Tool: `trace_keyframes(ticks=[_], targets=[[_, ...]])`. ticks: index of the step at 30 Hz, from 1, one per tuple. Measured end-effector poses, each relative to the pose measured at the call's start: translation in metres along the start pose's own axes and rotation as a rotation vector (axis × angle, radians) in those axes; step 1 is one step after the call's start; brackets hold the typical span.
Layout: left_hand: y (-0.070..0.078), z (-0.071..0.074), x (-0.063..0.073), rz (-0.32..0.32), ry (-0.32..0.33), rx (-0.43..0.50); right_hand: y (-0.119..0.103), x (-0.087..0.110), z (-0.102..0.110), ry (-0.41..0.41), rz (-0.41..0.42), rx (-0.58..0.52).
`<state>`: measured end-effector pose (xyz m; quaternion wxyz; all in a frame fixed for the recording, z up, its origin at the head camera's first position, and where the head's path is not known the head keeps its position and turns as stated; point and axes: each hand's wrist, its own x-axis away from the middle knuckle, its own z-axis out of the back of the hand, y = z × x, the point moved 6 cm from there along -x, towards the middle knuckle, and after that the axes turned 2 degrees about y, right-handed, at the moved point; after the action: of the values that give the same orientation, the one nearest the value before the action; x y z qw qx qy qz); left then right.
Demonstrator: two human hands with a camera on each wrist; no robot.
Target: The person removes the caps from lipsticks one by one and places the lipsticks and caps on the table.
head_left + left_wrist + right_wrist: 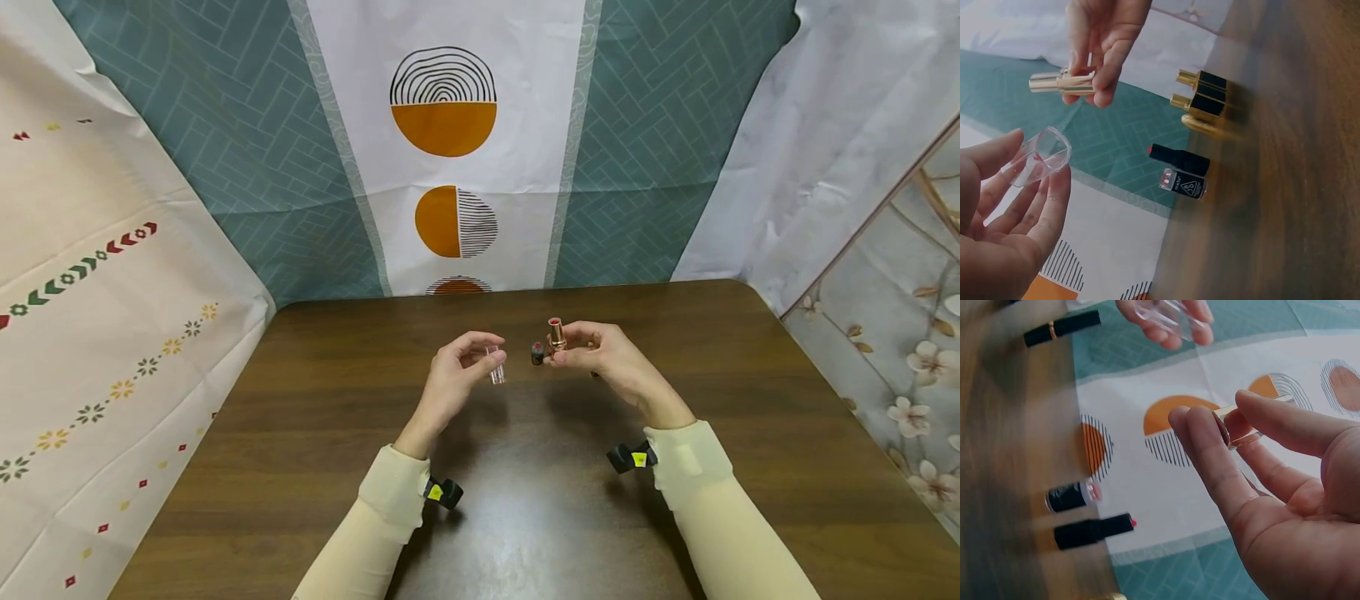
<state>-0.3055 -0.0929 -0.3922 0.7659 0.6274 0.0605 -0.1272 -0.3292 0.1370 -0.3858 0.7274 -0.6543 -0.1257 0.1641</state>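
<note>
Between thumb and fingers, my left hand pinches a clear plastic lipstick cap. Its rounded rim faces the camera in the left wrist view, and reddish marks show on or through its wall. To the right, my right hand holds a shiny gold lipstick upright above the table, red showing at its top. The cap and the lipstick are apart, both off the table. Below and between the hands stand a black lipstick with a bare red tip and a small black printed lipstick tube with a clear, pinkish top.
Two black-and-gold lipstick tubes stand close together, beside a round gold piece. A black tube with a gold band shows in the right wrist view. The brown wooden table ends at a hanging patterned cloth.
</note>
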Motion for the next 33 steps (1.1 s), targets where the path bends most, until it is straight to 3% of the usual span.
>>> trace_keyframes(ticks=[5, 13, 22, 33], targets=[[-0.003, -0.006, 0.001, 0.004, -0.028, -0.035, 0.0, 0.002, 0.013, 0.048, -0.002, 0.047], [-0.008, -0.02, 0.001, 0.026, -0.078, -0.074, 0.0, 0.003, 0.025, 0.057, -0.003, 0.065], [-0.016, -0.025, 0.005, 0.042, -0.118, -0.105, 0.003, -0.002, 0.026, 0.076, 0.005, 0.081], [-0.02, -0.035, 0.004, 0.045, -0.162, -0.128, 0.011, -0.003, 0.031, 0.109, -0.023, 0.186]])
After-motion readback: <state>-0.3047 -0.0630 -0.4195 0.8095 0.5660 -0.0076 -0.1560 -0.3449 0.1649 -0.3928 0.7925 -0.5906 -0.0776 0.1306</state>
